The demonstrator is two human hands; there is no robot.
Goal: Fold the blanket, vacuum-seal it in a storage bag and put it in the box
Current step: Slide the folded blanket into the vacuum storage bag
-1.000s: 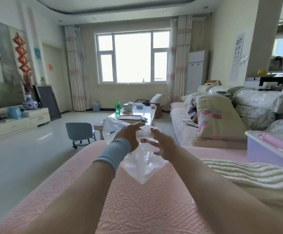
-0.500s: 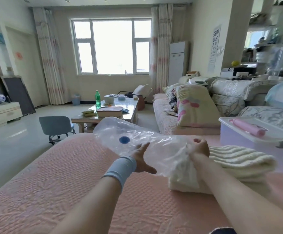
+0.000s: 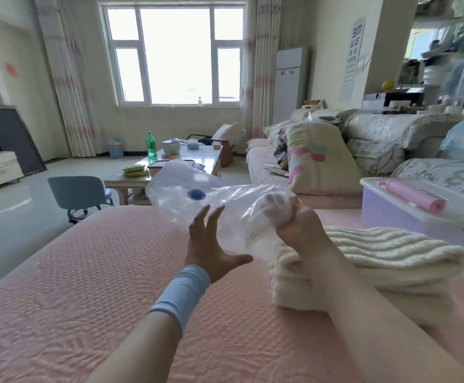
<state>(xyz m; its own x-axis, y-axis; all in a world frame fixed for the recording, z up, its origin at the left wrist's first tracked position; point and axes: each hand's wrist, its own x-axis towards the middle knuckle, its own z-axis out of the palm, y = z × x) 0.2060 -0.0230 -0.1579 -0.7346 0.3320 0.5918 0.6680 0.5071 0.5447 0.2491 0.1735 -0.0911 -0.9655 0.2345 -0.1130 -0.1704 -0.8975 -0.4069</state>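
Head view: the folded cream blanket (image 3: 377,252) lies on a pink quilted cover (image 3: 87,272), and everything else is placed from it. The clear bag (image 3: 225,197) is held in the air over the blanket's left end, stretching up and to the left. A blue valve (image 3: 196,194) shows on its far-left part.

The right hand (image 3: 298,219), just above the blanket's left end, grips the bunched right end of the bag, its fingers curled into the plastic and seen through it. The left hand (image 3: 211,252), left of the blanket, is spread wide with straight fingers, palm toward the bag's underside. Whether its fingertips touch the plastic cannot be told. A pale blue wristband (image 3: 183,294) sits on that wrist.

The right forearm crosses the blanket's near left corner and hides part of it. The hanging bag veils the blanket's upper left edge.

Behind the blanket's right part stands the lidded box (image 3: 385,217), close to it, with a pink pump (image 3: 413,194) lying on the lid. Beyond the blanket a flowered pillow (image 3: 319,158) leans on a sofa (image 3: 264,164). Further off to the left is a low surface (image 3: 200,157) carrying a green bottle (image 3: 151,147), its near edge partly behind the bag. A grey-blue stool (image 3: 78,192) stands on the floor well to the left of the blanket.
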